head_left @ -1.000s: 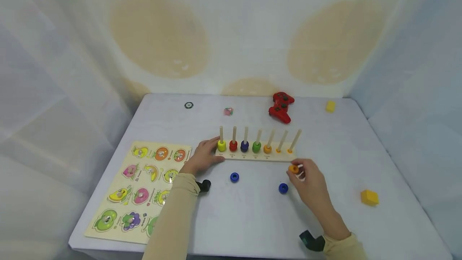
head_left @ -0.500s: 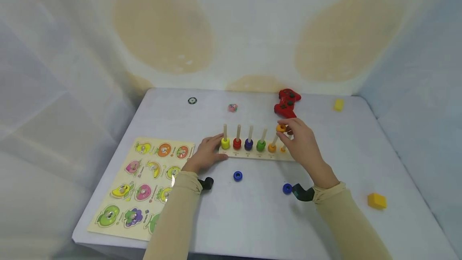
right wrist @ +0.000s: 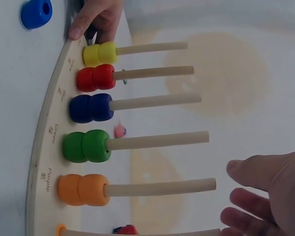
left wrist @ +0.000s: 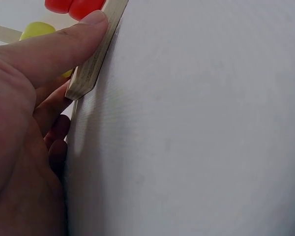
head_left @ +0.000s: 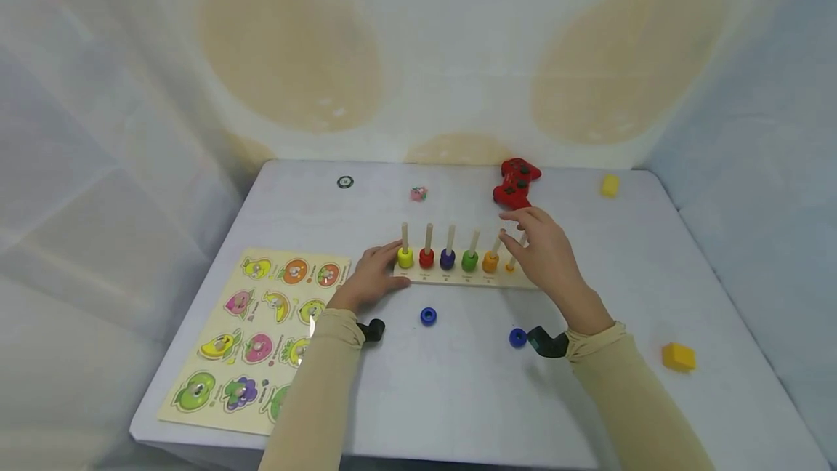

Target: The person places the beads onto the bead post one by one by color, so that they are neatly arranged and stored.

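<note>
A wooden peg board (head_left: 451, 279) lies across the table with a row of upright pegs. My left hand (head_left: 371, 278) grips its left end, thumb along the front edge and fingers behind, as the left wrist view shows. Pairs of yellow beads (right wrist: 100, 53), red beads (right wrist: 96, 77), dark blue beads (right wrist: 91, 108), green beads (right wrist: 86, 146) and orange beads (right wrist: 83, 190) are stacked on five-in-a-row neighbouring pegs. Beside the orange peg's top, my right hand (head_left: 548, 256) hangs with thumb and fingers apart, holding nothing. It hides part of the board's right end.
Two loose blue beads (head_left: 428, 316) lie in front of the board, the second blue bead (head_left: 517, 338) near the right wrist. At left lies a fruit puzzle board (head_left: 216, 369). Behind are a red game controller (head_left: 515, 184) and a round chip (head_left: 345, 182). A yellow block (head_left: 678, 357) sits at right.
My right hand carried an orange bead up from the table to the orange peg and let go; that bead now sits on the other orange one. My left hand stays on the board.
</note>
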The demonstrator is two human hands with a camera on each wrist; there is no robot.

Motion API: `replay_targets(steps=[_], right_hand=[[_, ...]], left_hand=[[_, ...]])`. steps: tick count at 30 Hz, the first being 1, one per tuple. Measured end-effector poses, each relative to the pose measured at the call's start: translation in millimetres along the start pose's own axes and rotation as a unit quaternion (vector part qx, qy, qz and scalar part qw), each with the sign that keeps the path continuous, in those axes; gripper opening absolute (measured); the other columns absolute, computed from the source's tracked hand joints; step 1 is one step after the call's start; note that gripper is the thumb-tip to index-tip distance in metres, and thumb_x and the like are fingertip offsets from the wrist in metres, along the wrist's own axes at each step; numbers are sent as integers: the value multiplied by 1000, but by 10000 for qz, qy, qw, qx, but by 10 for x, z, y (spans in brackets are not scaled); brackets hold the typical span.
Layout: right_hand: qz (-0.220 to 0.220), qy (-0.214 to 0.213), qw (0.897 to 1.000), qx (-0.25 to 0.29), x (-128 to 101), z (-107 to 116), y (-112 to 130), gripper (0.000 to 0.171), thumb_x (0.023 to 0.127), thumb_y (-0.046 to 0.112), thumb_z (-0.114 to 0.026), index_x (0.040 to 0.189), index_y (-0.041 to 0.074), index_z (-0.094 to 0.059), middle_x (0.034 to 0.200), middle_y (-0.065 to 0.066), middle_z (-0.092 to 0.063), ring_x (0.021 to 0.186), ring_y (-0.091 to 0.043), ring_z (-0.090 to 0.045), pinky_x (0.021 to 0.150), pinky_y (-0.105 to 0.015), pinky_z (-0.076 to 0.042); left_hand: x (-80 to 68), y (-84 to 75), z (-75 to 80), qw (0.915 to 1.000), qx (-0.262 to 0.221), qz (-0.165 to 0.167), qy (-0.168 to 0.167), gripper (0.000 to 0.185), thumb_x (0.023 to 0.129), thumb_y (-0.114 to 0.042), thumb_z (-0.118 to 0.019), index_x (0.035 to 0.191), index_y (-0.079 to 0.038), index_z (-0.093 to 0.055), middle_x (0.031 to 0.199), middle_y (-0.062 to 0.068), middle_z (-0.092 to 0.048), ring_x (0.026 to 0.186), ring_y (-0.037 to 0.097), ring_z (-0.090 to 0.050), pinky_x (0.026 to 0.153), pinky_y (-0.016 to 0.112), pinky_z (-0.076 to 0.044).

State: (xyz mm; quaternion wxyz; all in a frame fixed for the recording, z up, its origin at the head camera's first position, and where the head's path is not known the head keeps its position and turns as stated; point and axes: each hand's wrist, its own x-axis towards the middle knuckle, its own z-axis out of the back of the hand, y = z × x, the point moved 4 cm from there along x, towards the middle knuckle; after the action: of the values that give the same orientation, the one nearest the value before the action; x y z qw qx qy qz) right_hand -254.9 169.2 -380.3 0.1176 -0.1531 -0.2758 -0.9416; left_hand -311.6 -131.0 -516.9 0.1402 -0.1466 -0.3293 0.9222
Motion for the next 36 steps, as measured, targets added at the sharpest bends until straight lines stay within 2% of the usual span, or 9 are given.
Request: replay_targets(steps=[4,7,13,16,18,25,30,33,36], right_hand=[[158,58,9998,85,-82,-90,132,28,93,10,-73,121,8,-70,121,-12,-68,102,-30,-67,80,-44,-60],[597,589,9964,86,-208,-323,288,28,93,11,-74,121,10,-70,118,-9,-70,102,-27,-69,84,-43,-61],[1155,2296,9661,-248,-540,-1017,475,47,94,26,-74,140,22,-62,140,-3,-63,129,-25,-59,106,-45,-54],[1313,2624,9556,-271,-663,-1213,499,45,95,24,-74,139,23,-63,139,-3,-63,130,-24,-58,109,-45,-52],[1346,2601,9557,-309,-711,-1264,480,38,95,21,-73,132,22,-67,133,-1,-66,125,-23,-60,106,-43,-53],[400,2009,9788,-57,-671,-951,211,33,91,19,-77,123,18,-70,120,0,-69,112,-20,-65,98,-42,-56],[-355,115,9987,355,-539,-401,-53,37,91,12,-76,126,9,-64,120,-10,-67,105,-28,-62,88,-43,-54],[-631,-933,9929,381,-449,-135,-196,36,92,9,-73,127,4,-62,120,-15,-65,104,-34,-59,84,-44,-50],[-747,-1303,9882,299,-359,8,-303,35,93,8,-71,127,2,-63,121,-19,-65,104,-37,-60,85,-48,-50]], left_hand=[[6,-2,13,10000,-5,-32,-13,81,90,-38,-77,159,-23,-38,169,-9,-27,157,33,-17,128,57,-18],[0,-9,24,10000,-32,-21,-24,81,90,-38,-77,159,-23,-37,169,-9,-27,157,33,-17,128,57,-18],[-1,-26,25,9999,58,-55,-69,81,90,-39,-76,159,-23,-38,169,-9,-28,157,32,-19,128,58,-19],[1,-39,16,9998,122,-95,-99,80,91,-39,-76,159,-22,-38,169,-8,-29,157,32,-20,128,57,-20],[0,-46,10,9998,144,-114,-109,79,91,-38,-76,159,-22,-38,169,-7,-29,157,33,-20,128,57,-20],[-10,-61,10,9997,147,-133,-123,79,91,-37,-76,159,-21,-38,169,-7,-30,156,33,-20,128,56,-19],[-5,-46,11,9997,151,-160,-115,78,91,-37,-76,158,-22,-39,168,-8,-30,156,33,-20,128,56,-20],[-4,-35,11,9996,172,-181,-116,78,91,-37,-76,159,-22,-39,168,-8,-30,156,33,-21,128,56,-20],[-8,-27,-3,9997,143,-179,-95,78,92,-37,-75,159,-22,-39,168,-7,-30,156,34,-21,128,57,-20]])
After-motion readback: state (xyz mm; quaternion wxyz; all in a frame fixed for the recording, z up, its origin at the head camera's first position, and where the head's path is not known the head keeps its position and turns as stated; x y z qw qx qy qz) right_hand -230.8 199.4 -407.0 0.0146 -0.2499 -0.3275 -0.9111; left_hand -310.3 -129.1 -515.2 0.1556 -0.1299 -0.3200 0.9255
